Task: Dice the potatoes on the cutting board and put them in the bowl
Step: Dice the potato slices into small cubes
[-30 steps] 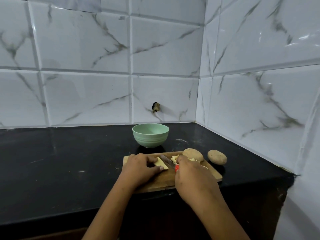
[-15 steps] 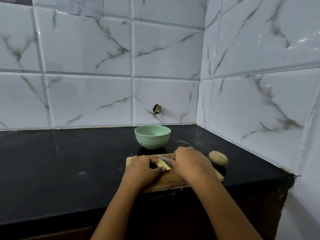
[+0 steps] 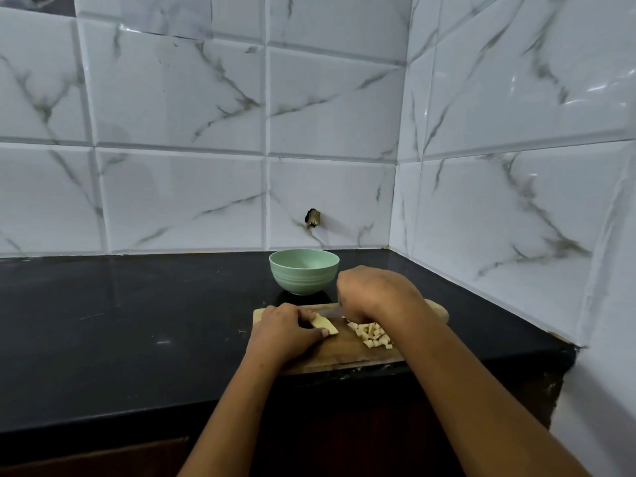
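Potato slab [image 3: 324, 326], pinched by left hand [image 3: 289, 333], lies long-axis rightward toward right hand [image 3: 375, 294]. That fist apparently grips a blurred knife [image 3: 331, 312].

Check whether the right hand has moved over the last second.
Yes. The right hand moved back across the cutting board, from its near edge to beside the bowl.

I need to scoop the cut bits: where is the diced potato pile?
In the head view, the diced potato pile sits on the right half of the cutting board, just on the near side of the right hand.
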